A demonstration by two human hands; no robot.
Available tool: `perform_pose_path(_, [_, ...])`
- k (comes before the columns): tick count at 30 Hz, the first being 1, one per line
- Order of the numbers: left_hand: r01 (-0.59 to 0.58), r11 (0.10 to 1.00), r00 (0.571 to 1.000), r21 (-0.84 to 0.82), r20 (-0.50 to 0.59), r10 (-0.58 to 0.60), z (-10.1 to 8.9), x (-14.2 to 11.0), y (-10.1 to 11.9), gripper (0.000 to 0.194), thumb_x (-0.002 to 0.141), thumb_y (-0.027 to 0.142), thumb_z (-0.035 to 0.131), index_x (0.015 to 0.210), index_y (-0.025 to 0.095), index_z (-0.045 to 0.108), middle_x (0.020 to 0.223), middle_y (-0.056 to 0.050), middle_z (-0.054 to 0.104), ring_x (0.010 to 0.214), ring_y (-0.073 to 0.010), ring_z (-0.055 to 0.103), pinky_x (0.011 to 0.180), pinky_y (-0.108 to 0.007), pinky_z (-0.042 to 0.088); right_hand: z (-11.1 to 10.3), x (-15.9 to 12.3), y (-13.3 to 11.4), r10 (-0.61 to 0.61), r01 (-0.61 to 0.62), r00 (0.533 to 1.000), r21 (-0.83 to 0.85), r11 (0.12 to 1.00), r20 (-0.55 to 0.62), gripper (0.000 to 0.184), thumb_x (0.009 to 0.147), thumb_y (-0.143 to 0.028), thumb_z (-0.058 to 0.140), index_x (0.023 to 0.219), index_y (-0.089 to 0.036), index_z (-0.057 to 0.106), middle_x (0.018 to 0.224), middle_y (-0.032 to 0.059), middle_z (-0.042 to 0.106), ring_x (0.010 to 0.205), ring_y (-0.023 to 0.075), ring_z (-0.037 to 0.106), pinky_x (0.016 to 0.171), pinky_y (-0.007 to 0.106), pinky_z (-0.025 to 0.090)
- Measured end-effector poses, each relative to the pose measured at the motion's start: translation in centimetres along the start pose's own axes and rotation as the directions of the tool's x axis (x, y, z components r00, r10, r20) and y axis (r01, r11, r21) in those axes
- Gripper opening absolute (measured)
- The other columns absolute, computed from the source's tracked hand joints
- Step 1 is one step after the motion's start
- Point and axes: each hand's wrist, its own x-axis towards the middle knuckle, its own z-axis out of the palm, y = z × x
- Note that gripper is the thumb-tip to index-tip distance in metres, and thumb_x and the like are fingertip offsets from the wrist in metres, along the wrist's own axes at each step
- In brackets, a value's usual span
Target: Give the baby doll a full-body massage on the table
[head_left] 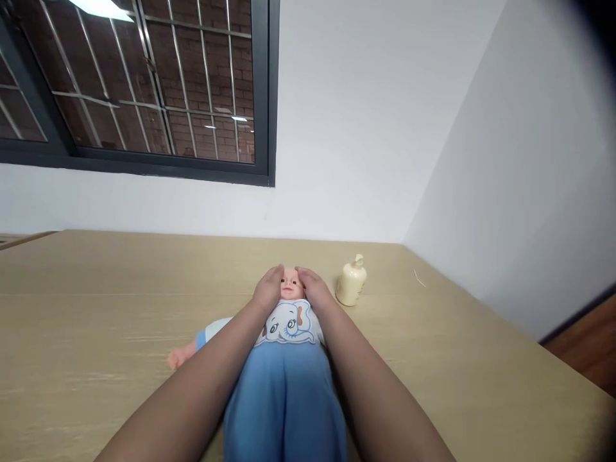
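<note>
Head cam: nearest, at the btm, are two bare arms, L arm [192,388] and R arm [380,378], w/ the doll's blue pants [283,398] b/w them. The doll [287,353] lies on its back on the tan tbl [120,269], head away from the cam. L hand [268,289] is on one side of the doll's head [292,292], R hand [314,287] on the other. Both hands are unclenched, fingers laid along the head; can't tell how hard they press. The white top [287,324] has an elephant pic. One doll hand [179,357] pokes out past L arm. A cream pump bottle [351,285] stands upright near R hand, not touching. Farther R, a thin pale string [419,278] lies on the tbl. Behind: white wall [346,128], barred window [266,115].
</note>
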Motion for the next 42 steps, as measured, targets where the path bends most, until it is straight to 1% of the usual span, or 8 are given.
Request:
perform_pose_path(3, [0.039,0.996,0.999,-0.074,0.001,-0.039,0.0,-0.2,-0.5,0.026,0.087,0.034,0.053,0.093,0.017,0.071,0.113,-0.012,0.072,0.115,-0.0298,0.06,0.108,-0.04,0.039,-0.1,-0.2,0.0,-0.003,0.003,1.0,-0.012,1.0,0.004,0.038,0.084,-0.048,0.061,0.109,-0.022,0.073,0.116,0.0064,0.074,0.112,0.0238,0.066,0.103,0.038,0.047])
perform_pose_path(6, [0.108,0.981,0.994,-0.164,0.01,-0.108,-0.1,-0.4,-1.0,0.027,0.082,0.031,0.059,0.102,0.017,0.071,0.118,-0.012,0.071,0.117,-0.0294,0.061,0.105,-0.039,0.043,-0.2,-0.5,-0.3,0.004,-0.004,1.0,-0.031,1.0,-0.001,0.043,0.078,-0.046,0.072,0.115,-0.024,0.071,0.117,0.0056,0.073,0.112,0.0242,0.066,0.104,0.04,0.047])
perform_pose_path(11, [0.191,0.936,0.982,-0.295,0.073,-0.177,-0.4,-0.7,-1.2,0.043,0.071,0.034,0.074,0.11,0.016,0.069,0.111,-0.011,0.073,0.104,-0.0285,0.066,0.089,-0.036,0.052,-0.2,-0.7,-0.8,0.01,-0.011,1.0,-0.048,0.999,-0.006,0.056,0.067,-0.046,0.084,0.115,-0.021,0.071,0.114,0.0074,0.074,0.11,0.0264,0.067,0.101,0.042,0.05])
perform_pose_path(14, [0.228,0.91,0.973,-0.347,0.114,-0.201,-0.6,-0.9,-1.0,0.052,0.065,0.035,0.08,0.112,0.015,0.069,0.106,-0.011,0.073,0.094,-0.0264,0.068,0.081,-0.034,0.054,-0.1,-0.5,-0.6,0.019,-0.02,1.0,-0.036,0.999,-0.011,0.055,0.066,-0.046,0.085,0.113,-0.02,0.071,0.111,0.008,0.075,0.106,0.0269,0.068,0.098,0.043,0.052])
perform_pose_path(17, [0.24,0.89,0.97,-0.388,0.127,-0.207,-0.6,-1.0,-0.9,0.05,0.065,0.036,0.08,0.109,0.013,0.07,0.101,-0.011,0.074,0.089,-0.0252,0.068,0.077,-0.033,0.054,-0.2,-0.3,-0.4,0.027,-0.027,1.0,-0.008,1.0,0.001,0.05,0.069,-0.042,0.083,0.112,-0.02,0.072,0.11,0.0082,0.076,0.104,0.0261,0.069,0.097,0.042,0.053])
perform_pose_path(22, [0.229,0.875,0.973,-0.426,0.081,-0.215,-0.6,-1.2,-1.2,0.044,0.072,0.032,0.075,0.112,0.013,0.072,0.11,-0.012,0.074,0.103,-0.0277,0.068,0.088,-0.036,0.054,-1.0,-0.4,0.1,0.017,-0.021,0.998,0.054,0.998,0.062,0.04,0.078,-0.037,0.074,0.115,-0.022,0.073,0.12,0.0068,0.074,0.113,0.0242,0.066,0.103,0.041,0.049])
perform_pose_path(29, [0.22,0.876,0.973,-0.429,0.037,-0.226,-0.6,-1.5,-1.7,0.041,0.08,0.029,0.071,0.119,0.016,0.072,0.127,-0.014,0.069,0.121,-0.0297,0.062,0.107,-0.042,0.046,-1.6,-0.5,1.1,0.036,-0.053,0.992,0.144,0.988,0.118,0.047,0.077,-0.028,0.071,0.123,-0.024,0.069,0.132,0.0054,0.069,0.118,0.025,0.064,0.103,0.042,0.05])
perform_pose_path(42, [0.247,0.845,0.969,-0.474,0.103,-0.226,-0.8,-1.6,-1.3,0.06,0.063,0.03,0.082,0.119,0.012,0.068,0.116,-0.014,0.072,0.106,-0.0299,0.067,0.093,-0.04,0.053,-1.1,-0.7,0.2,0.011,-0.014,0.998,0.037,0.999,0.063,0.06,0.068,-0.043,0.085,0.119,-0.018,0.068,0.118,0.0107,0.072,0.111,0.0269,0.067,0.1,0.043,0.05])
